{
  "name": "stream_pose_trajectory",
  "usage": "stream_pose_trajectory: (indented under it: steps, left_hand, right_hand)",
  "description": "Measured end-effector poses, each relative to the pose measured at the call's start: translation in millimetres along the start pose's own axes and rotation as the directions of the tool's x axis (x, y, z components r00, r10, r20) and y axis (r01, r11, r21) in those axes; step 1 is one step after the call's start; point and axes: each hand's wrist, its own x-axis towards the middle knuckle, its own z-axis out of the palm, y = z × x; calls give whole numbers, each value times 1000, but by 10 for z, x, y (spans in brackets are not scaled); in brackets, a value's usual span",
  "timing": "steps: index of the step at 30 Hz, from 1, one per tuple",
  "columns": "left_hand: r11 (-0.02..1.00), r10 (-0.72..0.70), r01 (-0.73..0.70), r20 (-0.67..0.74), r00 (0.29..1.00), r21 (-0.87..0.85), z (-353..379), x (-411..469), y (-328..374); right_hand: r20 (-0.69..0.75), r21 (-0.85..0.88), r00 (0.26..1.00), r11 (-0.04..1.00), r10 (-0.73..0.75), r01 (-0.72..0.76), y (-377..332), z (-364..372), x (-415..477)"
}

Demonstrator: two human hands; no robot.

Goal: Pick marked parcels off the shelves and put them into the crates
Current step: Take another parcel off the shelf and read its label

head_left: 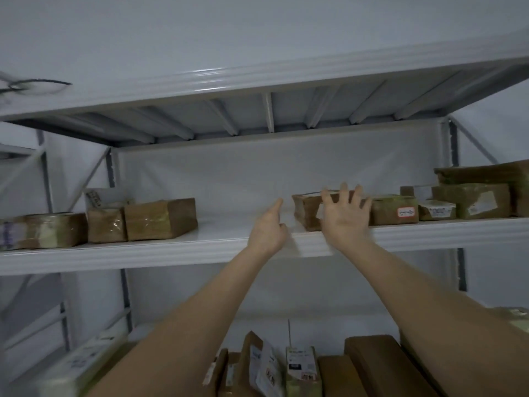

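Both my arms reach up to a white metal shelf (200,247). My right hand (343,216) is spread open, its fingers over the front of a brown taped parcel (305,210) in the middle of the shelf. My left hand (269,227) is just left of that parcel, with one finger stretched toward it and the others loosely curled; it holds nothing. Right of the parcel lies another brown parcel with a red-edged white label (406,212). No crate is in view.
More brown parcels sit at the shelf's left (160,219) and stacked at its right (472,200). A higher shelf (257,78) hangs close overhead. Below, a lower shelf holds upright parcels (300,371) and flat boxes (380,362).
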Motion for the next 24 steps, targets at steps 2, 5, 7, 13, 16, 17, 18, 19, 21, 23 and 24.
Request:
stream_pose_trajectory:
  steps: [2,5,7,13,16,17,18,19,21,23,24]
  left_hand:
    - [999,-16,19,-68,998,49,-192,-51,-243]
    - [989,-9,39,-200,980,143,-555,-88,-593]
    - [976,2,61,-284,959,211,-815,-79,-853]
    - [935,32,166,-543,839,312,-1641,34,-1735]
    - [882,-20,263,-527,850,391,-2035,163,-2139]
    - [861,-50,287,-492,869,420,-2139,203,-2244]
    - [843,-77,296,-444,893,449,-2215,250,-2334]
    - [827,-88,285,-388,917,485,-2256,289,-2389]
    - [808,-46,212,-301,953,550,-2236,359,-2429]
    - [838,40,133,-303,952,530,-2157,399,-2383]
    - [875,68,105,-335,940,472,-2125,405,-2340]
  right_hand:
    - [-92,68,994,995,-60,67,-242,20,-29]
    - [-153,191,962,948,-228,255,-843,3,-123]
    - [-119,288,945,901,-304,326,-1319,-8,-145]
    - [-15,481,903,789,-429,382,-2663,85,-86]
    - [34,487,899,793,-436,366,-3131,197,-34]
    - [44,496,907,797,-419,344,-3200,237,-10]
    - [52,508,917,801,-396,317,-3229,270,12]
    - [60,522,927,803,-370,287,-3224,299,33]
    - [82,571,943,791,-322,220,-3174,338,89]
    - [92,648,953,744,-287,161,-3120,347,120]
    - [87,678,961,722,-263,136,-3095,349,121]
